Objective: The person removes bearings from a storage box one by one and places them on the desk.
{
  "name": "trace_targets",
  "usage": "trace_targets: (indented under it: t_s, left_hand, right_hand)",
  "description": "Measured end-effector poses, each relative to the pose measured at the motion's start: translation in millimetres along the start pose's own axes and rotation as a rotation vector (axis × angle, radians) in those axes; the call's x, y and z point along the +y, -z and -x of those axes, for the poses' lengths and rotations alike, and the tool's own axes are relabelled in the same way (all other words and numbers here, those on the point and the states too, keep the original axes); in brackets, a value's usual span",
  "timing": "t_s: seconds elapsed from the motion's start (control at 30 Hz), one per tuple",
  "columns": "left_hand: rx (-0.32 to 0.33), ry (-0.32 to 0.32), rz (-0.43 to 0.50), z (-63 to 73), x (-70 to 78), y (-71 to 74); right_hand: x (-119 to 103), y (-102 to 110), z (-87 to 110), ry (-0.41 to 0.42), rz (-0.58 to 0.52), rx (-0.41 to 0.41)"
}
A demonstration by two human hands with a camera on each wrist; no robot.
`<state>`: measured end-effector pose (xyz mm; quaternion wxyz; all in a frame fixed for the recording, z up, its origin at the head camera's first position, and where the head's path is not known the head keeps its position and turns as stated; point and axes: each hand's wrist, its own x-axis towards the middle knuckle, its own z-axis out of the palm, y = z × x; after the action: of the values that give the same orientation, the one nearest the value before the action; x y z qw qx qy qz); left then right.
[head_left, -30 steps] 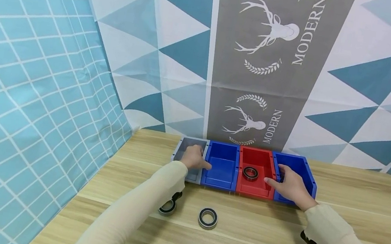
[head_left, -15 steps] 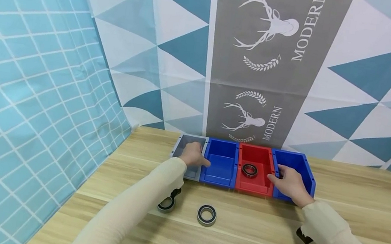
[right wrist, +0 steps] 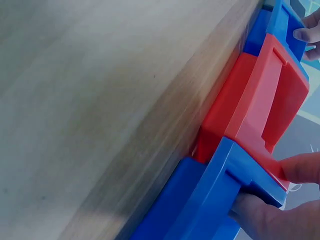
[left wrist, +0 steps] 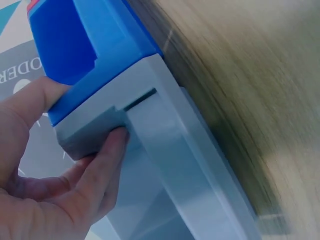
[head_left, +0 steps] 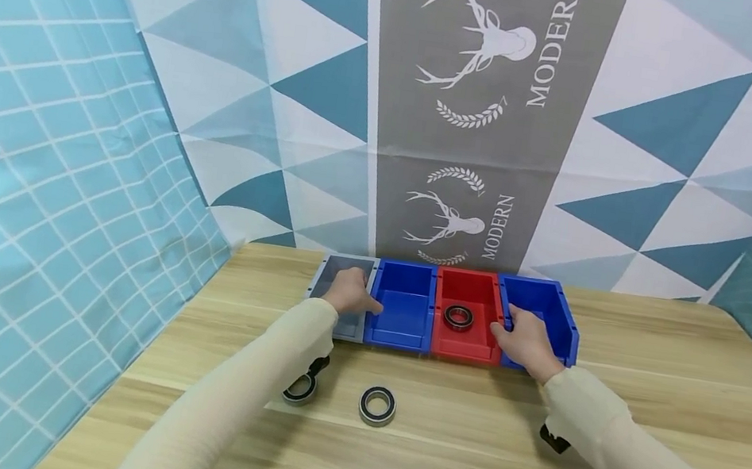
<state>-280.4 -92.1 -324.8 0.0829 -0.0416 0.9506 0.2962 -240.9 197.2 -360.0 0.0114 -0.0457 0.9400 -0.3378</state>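
Note:
A row of storage bins stands near the wall: grey [head_left: 327,322], blue [head_left: 402,314], red [head_left: 464,347] and another blue bin [head_left: 550,299]. My left hand [head_left: 348,292] grips the adjoining walls of the grey and left blue bins; in the left wrist view its thumb is on the blue side, its fingers inside the grey bin. At the right, my right hand [head_left: 528,344] pinches the adjoining walls of the red and right blue bins. A ball bearing [head_left: 458,317] lies in the red bin.
Two more bearings lie on the wooden table [head_left: 430,466] in front of the bins: one bearing [head_left: 377,406] in the middle, another bearing [head_left: 300,390] partly hidden by the left sleeve. Patterned cloth [head_left: 289,134] hangs behind the table.
The head view has swung right, so everything sits farther left in it. Both hands stay at the bins; the right hand's thumb and fingers have closed in on the red and blue walls.

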Motion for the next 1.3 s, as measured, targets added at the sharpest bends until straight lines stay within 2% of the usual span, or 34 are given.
trace_targets:
  t_s: [0.17,0.37,0.5,0.57,0.73,0.87,1.07,1.3]
  left_hand:
    - [-0.014,-0.008,-0.026,4.6,0.7,2.1]
    - [-0.032,-0.043,-0.051,5.9,3.3,4.8]
    - [-0.017,-0.067,-0.090,4.6,7.6,7.4]
    - [0.002,-0.104,-0.132,5.4,10.6,8.9]
    - [0.001,-0.210,-0.276,9.9,18.8,11.5]
    - [0.027,-0.256,-0.402,11.8,22.1,10.2]
    - [0.067,-0.317,-0.485,10.2,23.3,4.2]
    - [0.112,-0.451,-0.569,5.8,29.4,-5.7]
  right_hand:
    - [-2.7,-3.2,0.3,-0.036,-0.025,-0.014]
    - [-3.9,-0.3,-1.0,-0.041,-0.031,-0.011]
    - [-4.2,1.2,-1.4,-0.044,-0.032,-0.002]
    - [-3.8,1.4,-1.4,-0.043,-0.037,0.006]
    - [-2.6,-0.4,-0.7,-0.051,-0.049,0.006]
    - [-3.7,-3.0,-0.9,-0.063,-0.058,-0.004]
    - [-4.5,-4.2,-1.6,-0.084,-0.053,0.003]
    - [-5.1,-3.4,-0.3,-0.091,-0.058,0.012]
